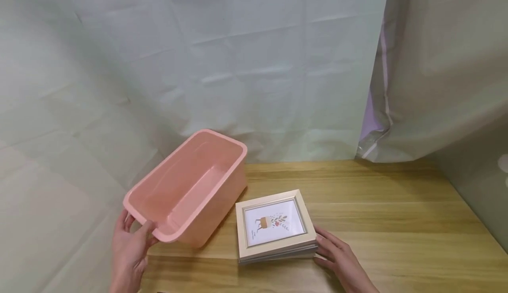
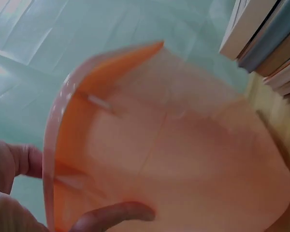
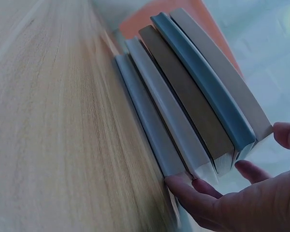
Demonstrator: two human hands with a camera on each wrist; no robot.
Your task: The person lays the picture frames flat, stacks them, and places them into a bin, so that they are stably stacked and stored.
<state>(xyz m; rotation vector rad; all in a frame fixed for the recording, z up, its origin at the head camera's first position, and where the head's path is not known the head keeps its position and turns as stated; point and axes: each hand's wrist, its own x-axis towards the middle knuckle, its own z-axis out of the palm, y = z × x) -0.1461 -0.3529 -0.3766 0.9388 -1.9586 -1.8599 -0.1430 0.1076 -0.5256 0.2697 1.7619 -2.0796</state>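
My left hand (image 1: 128,249) grips the near rim of a pink plastic bin (image 1: 216,200), thumb on the inside and fingers outside. In the left wrist view, the bin's wall (image 2: 183,154) fills the middle, with the thumb lying against it. Nothing shows inside the bin. Right of it lies a stack of several picture frames (image 1: 274,222); the top one has a cream border and a plant print. My right hand (image 1: 337,255) touches the stack's right side near its front corner, fingers spread over the frame edges (image 3: 193,92).
The stack and bin are on a wood-grain table (image 1: 381,222). Pale sheeting (image 1: 254,63) hangs behind and along the left. A darker grey-green curtain (image 1: 444,63) hangs at the right, its lower edge reaching the table's back.
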